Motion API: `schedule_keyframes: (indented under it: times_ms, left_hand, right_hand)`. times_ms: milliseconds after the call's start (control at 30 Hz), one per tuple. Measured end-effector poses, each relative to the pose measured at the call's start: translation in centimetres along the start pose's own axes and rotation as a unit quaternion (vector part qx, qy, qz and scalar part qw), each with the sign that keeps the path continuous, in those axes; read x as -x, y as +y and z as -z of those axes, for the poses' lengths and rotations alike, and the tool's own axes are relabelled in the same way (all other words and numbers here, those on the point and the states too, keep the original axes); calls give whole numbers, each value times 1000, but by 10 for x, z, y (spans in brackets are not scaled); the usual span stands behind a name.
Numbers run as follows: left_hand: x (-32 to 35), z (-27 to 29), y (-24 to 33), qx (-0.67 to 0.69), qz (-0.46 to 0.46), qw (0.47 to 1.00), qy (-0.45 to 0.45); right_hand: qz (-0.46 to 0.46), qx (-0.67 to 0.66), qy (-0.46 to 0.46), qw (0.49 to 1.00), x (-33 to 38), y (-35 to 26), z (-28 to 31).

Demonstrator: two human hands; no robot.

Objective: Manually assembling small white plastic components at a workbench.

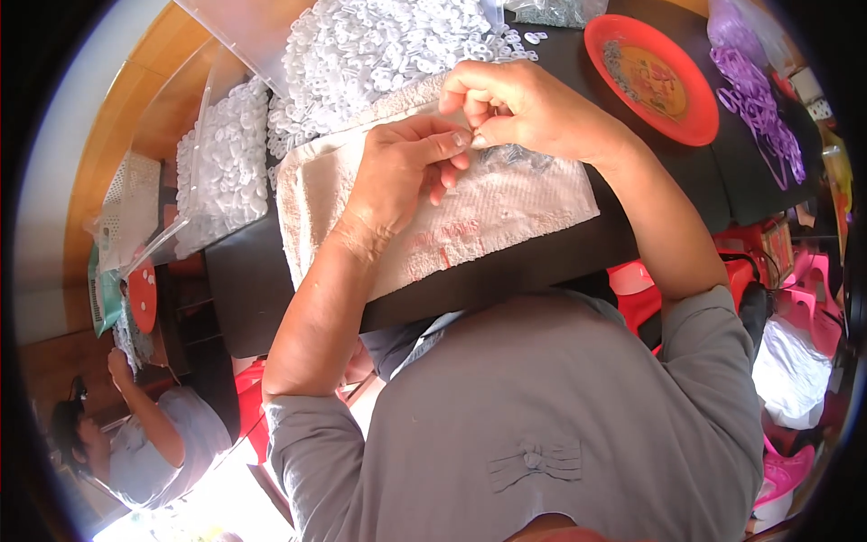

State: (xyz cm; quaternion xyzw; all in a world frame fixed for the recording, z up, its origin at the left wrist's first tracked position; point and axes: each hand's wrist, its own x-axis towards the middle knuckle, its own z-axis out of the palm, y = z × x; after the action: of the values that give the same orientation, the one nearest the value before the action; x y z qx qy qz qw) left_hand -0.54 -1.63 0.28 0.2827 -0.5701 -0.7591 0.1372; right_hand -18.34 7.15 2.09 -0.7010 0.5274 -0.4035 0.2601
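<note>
My left hand (402, 167) and my right hand (535, 110) meet over a cream towel (433, 257) with faded red print, spread on the dark table. Both are closed, thumb and fingertips pinched together, the two sets of fingertips nearly touching. Whatever lies between them is too small to make out. Beneath my right hand, some small greyish, shiny pieces (517, 159) rest on the towel. Just beyond the towel spreads a large heap of small white looped plastic pieces (384, 45).
At the back right stands a red plate (703, 129) with small grey pieces along one side. Purple ribbon (757, 113) hangs beside it. A clear container (221, 163) of white pieces is on the left. Further left, another person (163, 443) sits working.
</note>
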Motion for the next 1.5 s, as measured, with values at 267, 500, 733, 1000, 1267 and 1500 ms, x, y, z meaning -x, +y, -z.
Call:
schedule_keyframes:
  times_ms: [267, 500, 733, 1000, 1267, 1500]
  left_hand:
    - [1, 1, 1, -25, -8, 1000, -15]
    - [6, 0, 2, 49, -46, 996, 60]
    - [15, -1, 12, 96, -69, 990, 77]
    - [16, 7, 12, -8, -41, 992, 122]
    - [-25, 1, 9, -204, -127, 959, 153]
    - [-88, -26, 6, -521, -339, 781, 56]
  right_hand:
    - [29, 47, -28, 998, 1, -7, -4]
    - [46, 62, 45, 996, -1, 0, -8]
    - [39, 88, 61, 993, -7, -10, -5]
    - [-134, -100, 149, 975, -19, 18, 38]
    - [-147, -120, 163, 968, 14, 66, 20]
    - [-198, -173, 186, 947, 16, 61, 26]
